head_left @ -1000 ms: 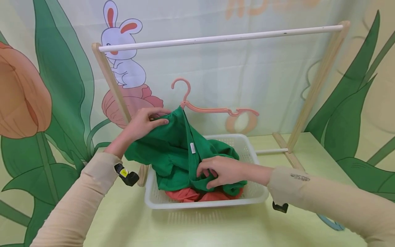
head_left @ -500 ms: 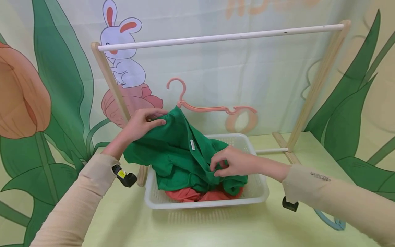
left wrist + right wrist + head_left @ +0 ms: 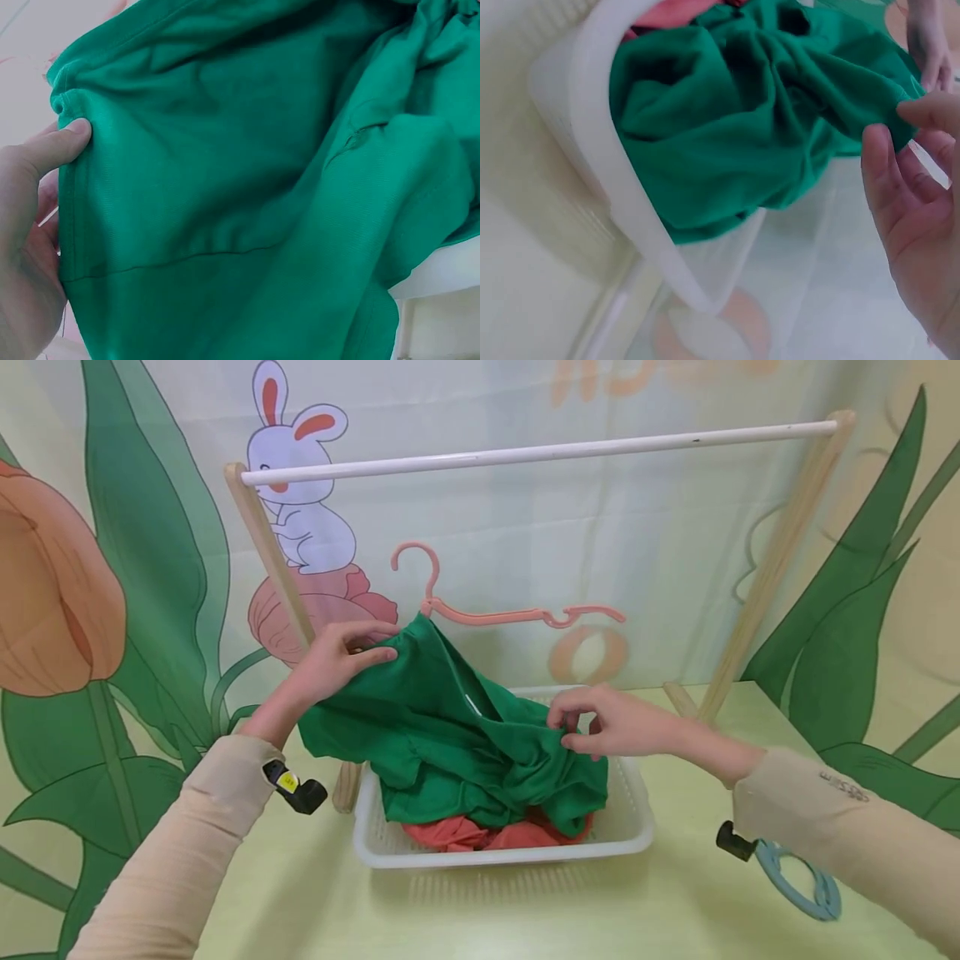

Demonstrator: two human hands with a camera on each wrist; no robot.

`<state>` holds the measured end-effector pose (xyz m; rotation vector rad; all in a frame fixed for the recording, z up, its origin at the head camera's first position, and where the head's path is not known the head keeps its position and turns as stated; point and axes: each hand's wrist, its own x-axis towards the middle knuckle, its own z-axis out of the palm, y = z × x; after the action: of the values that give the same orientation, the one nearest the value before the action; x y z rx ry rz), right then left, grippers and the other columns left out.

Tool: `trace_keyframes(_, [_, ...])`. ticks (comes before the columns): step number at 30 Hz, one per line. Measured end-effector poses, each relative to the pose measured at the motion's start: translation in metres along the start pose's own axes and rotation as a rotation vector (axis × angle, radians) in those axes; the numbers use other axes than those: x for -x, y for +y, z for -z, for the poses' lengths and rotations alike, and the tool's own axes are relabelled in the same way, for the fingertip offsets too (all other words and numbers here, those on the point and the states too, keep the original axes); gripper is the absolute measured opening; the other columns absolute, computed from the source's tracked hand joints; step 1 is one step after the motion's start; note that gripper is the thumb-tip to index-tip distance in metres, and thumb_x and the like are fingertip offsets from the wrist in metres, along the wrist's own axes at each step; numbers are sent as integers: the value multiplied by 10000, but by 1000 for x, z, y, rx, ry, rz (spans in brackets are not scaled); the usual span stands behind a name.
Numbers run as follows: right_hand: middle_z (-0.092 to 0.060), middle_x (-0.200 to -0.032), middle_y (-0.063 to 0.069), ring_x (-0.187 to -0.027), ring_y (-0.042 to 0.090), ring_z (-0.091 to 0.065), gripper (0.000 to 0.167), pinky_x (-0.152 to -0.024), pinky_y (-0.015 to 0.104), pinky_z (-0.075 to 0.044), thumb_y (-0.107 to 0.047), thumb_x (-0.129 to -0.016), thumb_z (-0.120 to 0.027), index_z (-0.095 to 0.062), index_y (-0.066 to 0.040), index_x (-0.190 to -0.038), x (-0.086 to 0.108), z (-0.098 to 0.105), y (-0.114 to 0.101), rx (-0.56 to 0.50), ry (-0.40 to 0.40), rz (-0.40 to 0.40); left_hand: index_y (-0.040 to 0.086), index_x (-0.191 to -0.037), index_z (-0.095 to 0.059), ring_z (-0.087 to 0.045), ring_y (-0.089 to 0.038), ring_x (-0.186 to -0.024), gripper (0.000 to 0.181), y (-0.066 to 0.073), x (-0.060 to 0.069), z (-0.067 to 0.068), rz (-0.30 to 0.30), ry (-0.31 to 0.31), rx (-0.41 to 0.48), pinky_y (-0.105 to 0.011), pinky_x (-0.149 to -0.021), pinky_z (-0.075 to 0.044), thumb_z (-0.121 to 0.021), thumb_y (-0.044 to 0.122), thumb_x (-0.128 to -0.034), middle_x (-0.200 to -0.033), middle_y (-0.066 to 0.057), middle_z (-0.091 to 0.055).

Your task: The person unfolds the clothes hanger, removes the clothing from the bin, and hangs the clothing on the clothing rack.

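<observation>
A green garment [image 3: 442, 727] with a small white tag lies bunched over a white basket [image 3: 498, 860], its left part lifted. My left hand [image 3: 337, 664] pinches its upper left edge; in the left wrist view the thumb presses the hem from the front. A pink hanger [image 3: 495, 619] rises from the neck opening, its hook and right arm outside, its left arm hidden behind the cloth. On the right, my right hand [image 3: 622, 725] pinches the garment's edge between thumb and fingers, as the right wrist view also shows. Coral-red cloth [image 3: 450, 833] lies beneath in the basket.
Behind the basket stands a rack with a white bar [image 3: 540, 453] and wooden legs [image 3: 780, 560]. A blue curved object [image 3: 806, 885], partly covered by the right sleeve, lies on the table [image 3: 465, 918]. A printed backdrop [image 3: 637, 543] hangs behind.
My right hand has moved right and up, drawing the garment's opening edge outward. The hanger and my left hand have shifted slightly left.
</observation>
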<state>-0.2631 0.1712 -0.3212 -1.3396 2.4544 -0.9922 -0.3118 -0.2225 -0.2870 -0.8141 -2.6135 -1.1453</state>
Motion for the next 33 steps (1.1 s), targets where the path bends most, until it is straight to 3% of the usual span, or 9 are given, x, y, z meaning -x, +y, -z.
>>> trace_keyframes(3, [-606,-839,-29,-766,97,-580,68,-506,246,-503,-117,-927,-681,-636,-164,-946,4,8,1,4,56,8,102,-1290,-656,-657,-216,-1038,343,0,2,2,2,4,2,-125,-807,-511,-651,180,-956,-1249,-122,-684])
trace_keyframes(9, [-604,-782,-105,-681,49,-522,111,-557,207,-433,-183,-871,-761,-662,-226,-896,15,24,4,157,249,-5,93,-1284,-659,-652,-82,-982,339,2,5,4,-5,9,20,-126,-789,-514,-655,165,-953,-1233,-132,-690])
trace_keyframes(12, [-609,-786,-101,-624,43,-477,117,-580,203,-416,-148,-852,-775,-678,-194,-898,18,31,6,215,296,4,97,-1280,-662,-641,-11,-955,334,1,6,4,-11,14,17,-136,-788,-518,-655,166,-953,-1229,-129,-692])
trace_keyframes(20, [-686,-911,-39,-663,49,-567,125,-630,219,-495,-101,-872,-747,-692,-157,-969,25,40,10,216,279,-81,127,-1269,-672,-642,52,-941,330,5,8,2,-8,7,25,-162,-793,-532,-667,190,-945,-1224,-92,-698])
trace_keyframes(28, [-657,-1034,84,-763,91,-572,205,-523,292,-558,-30,-945,-625,-652,-87,-1140,32,47,5,107,228,-156,107,-1272,-665,-634,69,-967,327,6,8,3,-12,-10,46,-161,-801,-529,-656,174,-952,-1242,-105,-686])
trace_keyframes(33, [-578,-932,92,-833,107,-549,164,-595,298,-591,-12,-964,-550,-643,-66,-1088,39,51,1,61,272,-178,109,-1269,-664,-651,36,-972,320,6,7,3,-25,-27,72,-176,-806,-539,-650,177,-956,-1212,-109,-694])
